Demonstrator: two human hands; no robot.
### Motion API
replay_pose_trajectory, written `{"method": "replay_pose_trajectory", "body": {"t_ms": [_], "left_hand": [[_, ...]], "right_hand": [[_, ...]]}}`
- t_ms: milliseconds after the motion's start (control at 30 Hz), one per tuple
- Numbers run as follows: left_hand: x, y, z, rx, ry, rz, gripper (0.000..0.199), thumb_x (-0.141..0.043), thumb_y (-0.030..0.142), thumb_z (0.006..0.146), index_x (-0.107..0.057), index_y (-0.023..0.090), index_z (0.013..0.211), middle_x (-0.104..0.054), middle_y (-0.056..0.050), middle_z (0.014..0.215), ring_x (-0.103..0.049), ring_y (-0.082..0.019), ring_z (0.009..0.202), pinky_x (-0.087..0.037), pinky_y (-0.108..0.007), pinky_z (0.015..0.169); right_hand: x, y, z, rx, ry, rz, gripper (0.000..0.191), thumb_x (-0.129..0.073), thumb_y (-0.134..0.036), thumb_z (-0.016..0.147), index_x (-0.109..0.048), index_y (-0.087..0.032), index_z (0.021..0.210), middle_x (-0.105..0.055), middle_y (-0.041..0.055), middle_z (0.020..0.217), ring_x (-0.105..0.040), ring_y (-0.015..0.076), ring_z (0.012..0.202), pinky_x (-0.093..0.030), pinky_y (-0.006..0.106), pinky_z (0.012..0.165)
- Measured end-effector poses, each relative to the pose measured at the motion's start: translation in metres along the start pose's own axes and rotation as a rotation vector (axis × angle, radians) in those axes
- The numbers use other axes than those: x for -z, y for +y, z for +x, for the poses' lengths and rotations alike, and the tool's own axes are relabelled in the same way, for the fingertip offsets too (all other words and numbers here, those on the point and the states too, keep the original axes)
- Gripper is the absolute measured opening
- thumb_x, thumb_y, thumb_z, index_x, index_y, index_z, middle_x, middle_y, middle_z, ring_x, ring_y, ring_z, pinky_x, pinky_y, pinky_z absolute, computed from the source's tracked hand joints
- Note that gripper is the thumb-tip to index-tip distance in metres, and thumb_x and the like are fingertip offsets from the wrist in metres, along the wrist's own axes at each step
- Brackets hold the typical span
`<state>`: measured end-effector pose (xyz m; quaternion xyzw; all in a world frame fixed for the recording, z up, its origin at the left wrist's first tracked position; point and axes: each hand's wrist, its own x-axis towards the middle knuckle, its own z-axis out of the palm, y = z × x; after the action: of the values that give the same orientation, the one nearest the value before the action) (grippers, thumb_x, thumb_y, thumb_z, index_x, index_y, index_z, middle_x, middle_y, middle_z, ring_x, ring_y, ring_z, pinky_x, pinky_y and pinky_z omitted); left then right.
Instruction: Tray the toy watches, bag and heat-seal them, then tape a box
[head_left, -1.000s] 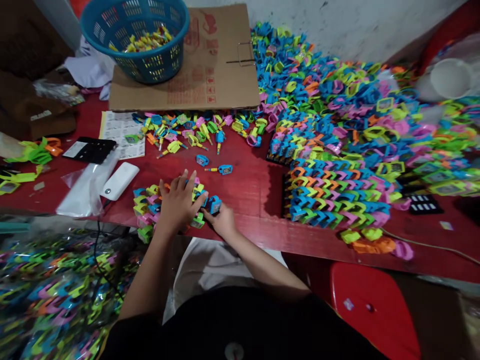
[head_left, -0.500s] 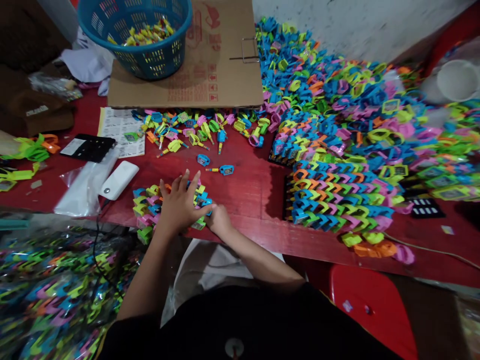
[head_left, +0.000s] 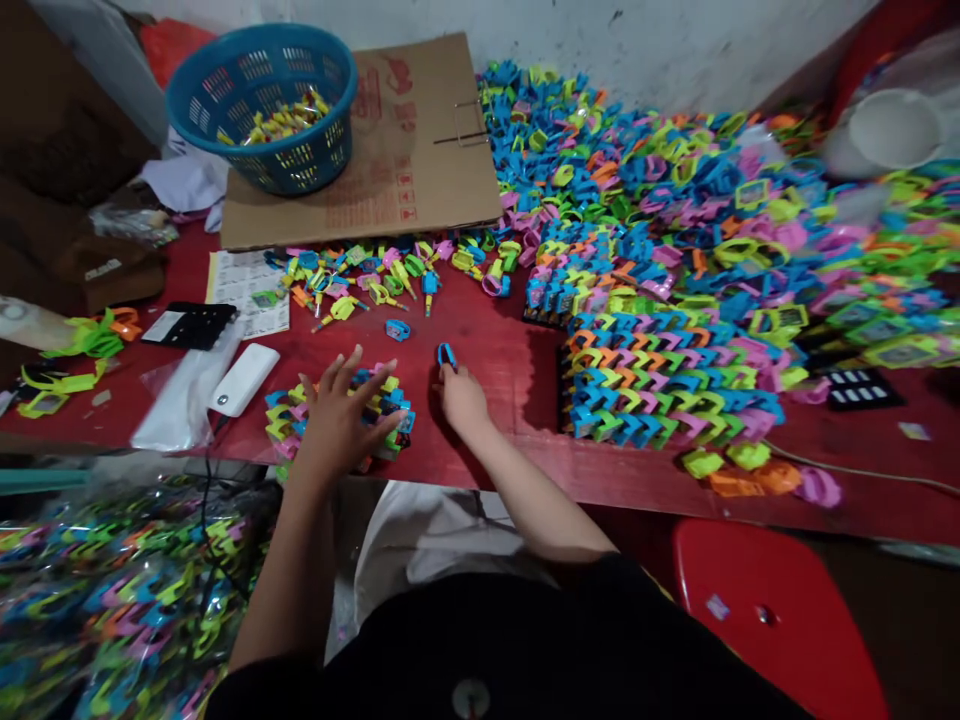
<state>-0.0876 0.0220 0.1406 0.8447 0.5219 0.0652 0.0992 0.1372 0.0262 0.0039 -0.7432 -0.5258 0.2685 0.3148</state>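
Observation:
My left hand (head_left: 336,415) lies with fingers spread over a packed block of colourful plastic toy watches (head_left: 282,418) at the table's front edge, partly covering it. To its right, my right hand (head_left: 465,402) pinches a blue toy watch (head_left: 446,355) just above the red tabletop; the rest of that watch is hidden by the fingers. Another blue toy watch (head_left: 397,329) lies loose behind the block. Farther back, a row of loose toy watches (head_left: 343,308), several with small candy-filled tubes, lies along the cardboard.
A blue basket (head_left: 315,160) of small yellow pieces stands on flat cardboard (head_left: 442,190). Rows of toy watches (head_left: 667,380) and a large heap (head_left: 592,150) fill the right. A white power bank (head_left: 244,380), plastic bags (head_left: 176,405) and a black card (head_left: 191,325) lie left.
My right hand has left the block, moved up and right, and taken hold of the blue toy watch that lay on the table. My left hand stays over the block, and the view has shifted slightly.

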Motion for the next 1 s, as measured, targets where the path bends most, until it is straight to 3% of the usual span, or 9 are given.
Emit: {"method": "replay_pose_trajectory", "body": {"t_ms": [100, 200, 267, 367, 533, 633, 767, 900, 1000], "left_hand": [[-0.007, 0.009, -0.005, -0.039, 0.016, 0.001, 0.054, -0.086, 0.053, 0.098, -0.08, 0.043, 0.15, -0.051, -0.008, 0.183, -0.039, -0.049, 0.172, -0.02, -0.089, 0.137], [-0.021, 0.016, -0.003, -0.044, 0.009, -0.018, 0.043, -0.088, 0.049, 0.096, -0.087, 0.04, 0.138, -0.06, -0.009, 0.176, -0.041, -0.051, 0.171, -0.024, -0.091, 0.134], [-0.026, 0.016, 0.0, -0.045, 0.007, -0.033, 0.036, -0.086, 0.046, 0.097, -0.089, 0.04, 0.132, -0.062, -0.008, 0.174, -0.041, -0.05, 0.171, -0.023, -0.091, 0.134], [-0.026, 0.013, 0.002, -0.057, -0.012, -0.042, 0.032, -0.085, 0.044, 0.097, -0.091, 0.041, 0.129, -0.06, -0.007, 0.176, -0.039, -0.049, 0.173, -0.018, -0.092, 0.135], [-0.022, 0.012, 0.002, -0.074, -0.056, -0.04, 0.032, -0.082, 0.038, 0.099, -0.09, 0.043, 0.129, -0.056, -0.005, 0.18, -0.034, -0.049, 0.175, -0.014, -0.093, 0.135], [-0.022, 0.015, 0.001, -0.082, -0.048, -0.059, 0.034, -0.082, 0.041, 0.101, -0.088, 0.042, 0.134, -0.053, -0.007, 0.182, -0.034, -0.05, 0.175, -0.013, -0.093, 0.135], [-0.01, 0.006, -0.009, -0.062, 0.038, -0.109, 0.048, -0.076, 0.045, 0.106, -0.078, 0.041, 0.153, -0.05, -0.008, 0.184, -0.037, -0.044, 0.175, -0.018, -0.083, 0.14], [0.009, -0.034, -0.033, 0.114, 0.209, -0.116, 0.051, -0.066, 0.047, 0.11, -0.069, 0.043, 0.161, -0.05, -0.004, 0.184, -0.035, -0.04, 0.176, -0.021, -0.079, 0.143], [0.009, -0.077, -0.05, 0.198, 0.314, -0.152, 0.051, -0.061, 0.055, 0.111, -0.074, 0.037, 0.156, -0.051, -0.008, 0.183, -0.039, -0.044, 0.174, -0.027, -0.076, 0.143]], "right_hand": [[0.006, 0.023, -0.033, -0.003, 0.004, 0.355, 0.026, -0.083, -0.029, 0.093, -0.07, -0.024, 0.115, -0.078, 0.0082, 0.098, -0.074, 0.0253, 0.084, -0.06, 0.037, 0.081], [0.008, 0.028, -0.059, -0.092, -0.153, 0.743, 0.043, -0.094, -0.056, 0.081, -0.068, -0.025, 0.097, -0.073, 0.0001, 0.077, -0.066, 0.0196, 0.065, -0.057, 0.032, 0.063], [0.008, 0.021, -0.072, -0.132, -0.252, 0.856, 0.051, -0.098, -0.064, 0.073, -0.066, -0.025, 0.084, -0.073, 0.0002, 0.073, -0.066, 0.0186, 0.062, -0.055, 0.031, 0.059], [0.001, 0.007, -0.084, -0.093, -0.295, 0.9, 0.054, -0.103, -0.061, 0.068, -0.063, -0.026, 0.08, -0.076, 0.0014, 0.08, -0.068, 0.0187, 0.064, -0.056, 0.031, 0.058], [-0.021, -0.003, -0.09, 0.064, -0.227, 0.696, 0.036, -0.091, -0.054, 0.08, -0.067, -0.027, 0.078, -0.077, 0.0026, 0.08, -0.073, 0.0216, 0.075, -0.064, 0.035, 0.077], [-0.031, -0.001, -0.095, 0.089, -0.198, 0.549, 0.028, -0.08, -0.047, 0.091, -0.066, -0.028, 0.075, -0.077, 0.0041, 0.079, -0.073, 0.0235, 0.077, -0.063, 0.036, 0.079], [-0.036, -0.004, -0.101, 0.161, -0.19, 0.411, 0.005, -0.075, -0.032, 0.096, -0.077, -0.027, 0.095, -0.084, 0.008, 0.098, -0.079, 0.0287, 0.094, -0.065, 0.039, 0.088], [-0.041, -0.012, -0.101, 0.181, -0.185, 0.198, 0.017, -0.078, -0.02, 0.093, -0.081, -0.024, 0.109, -0.085, 0.0136, 0.117, -0.08, 0.0321, 0.108, -0.065, 0.043, 0.102], [-0.045, -0.017, -0.098, 0.168, -0.195, 0.093, 0.021, -0.079, -0.019, 0.094, -0.081, -0.023, 0.114, -0.085, 0.0149, 0.12, -0.08, 0.0319, 0.109, -0.065, 0.042, 0.103]]}}
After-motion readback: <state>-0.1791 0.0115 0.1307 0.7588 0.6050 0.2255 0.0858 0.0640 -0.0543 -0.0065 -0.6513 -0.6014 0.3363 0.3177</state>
